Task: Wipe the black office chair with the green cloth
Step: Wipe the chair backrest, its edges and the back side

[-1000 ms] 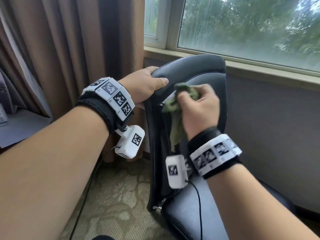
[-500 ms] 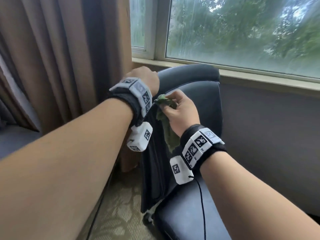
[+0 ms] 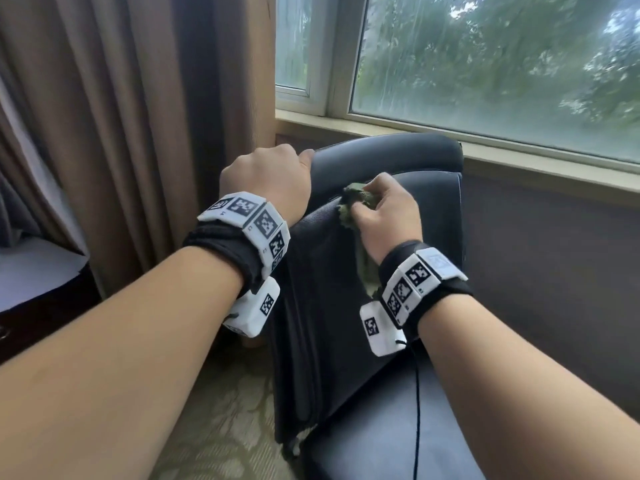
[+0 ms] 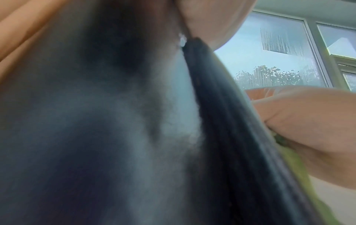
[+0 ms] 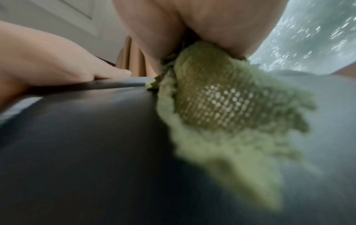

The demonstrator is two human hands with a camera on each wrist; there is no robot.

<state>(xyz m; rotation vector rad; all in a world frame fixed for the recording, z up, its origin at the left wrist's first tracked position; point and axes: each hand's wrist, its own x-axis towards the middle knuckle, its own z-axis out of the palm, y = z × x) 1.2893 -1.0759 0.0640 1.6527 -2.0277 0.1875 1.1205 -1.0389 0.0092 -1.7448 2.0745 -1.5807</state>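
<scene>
A: Head view first. What is the person doing?

B: The person is standing behind a black office chair that is facing a window. The left hand is curling over the top left corner of the backrest and gripping it. The right hand is bunching a green cloth in its fingers and pressing it against the backrest just below the top roll, near the left hand but apart from it. Part of the cloth is hanging down under the right wrist.

A: Anything around the chair?

B: Brown curtains are hanging to the left, and patterned carpet is showing beneath the chair.

A: And the left wrist view?

B: Much of it is blurred. The chair's dark back panel is filling most of the picture, with the edge of the backrest running diagonally. The left grip itself is showing only as skin at the top edge, touching that edge. To the right, the right hand is holding the cloth against the far side of the backrest.

A: Right wrist view?

B: The right hand is closing round the green cloth, whose open weave is trailing down over the black surface. At left, the left hand is lying over the chair's rim with fingers wrapping out of sight.
</scene>
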